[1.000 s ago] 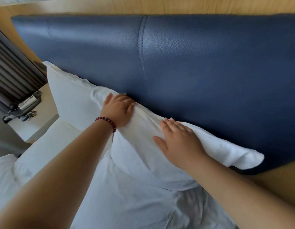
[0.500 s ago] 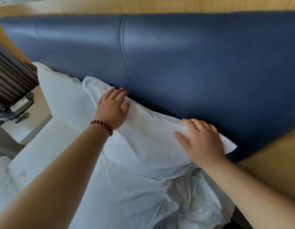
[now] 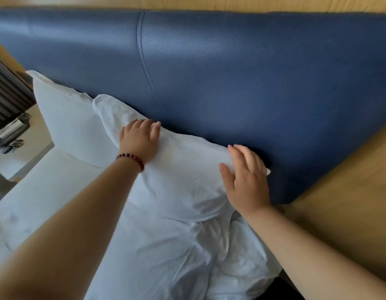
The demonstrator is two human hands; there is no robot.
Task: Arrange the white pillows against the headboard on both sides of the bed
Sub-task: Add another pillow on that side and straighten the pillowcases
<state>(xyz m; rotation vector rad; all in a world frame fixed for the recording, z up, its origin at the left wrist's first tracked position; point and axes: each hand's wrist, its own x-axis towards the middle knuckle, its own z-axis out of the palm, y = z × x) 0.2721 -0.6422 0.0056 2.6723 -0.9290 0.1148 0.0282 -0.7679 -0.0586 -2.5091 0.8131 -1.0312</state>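
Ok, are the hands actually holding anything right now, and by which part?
Nothing is gripped. The left hand presses flat on the top edge of the front pillow; the right hand lies flat on its right end.

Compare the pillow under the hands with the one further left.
The near pillow is wrinkled, with the left hand and right hand resting on it; the far pillow looks smoother and is untouched. The near pillow overlaps the far pillow's edge. Both are white and lean on the blue headboard.
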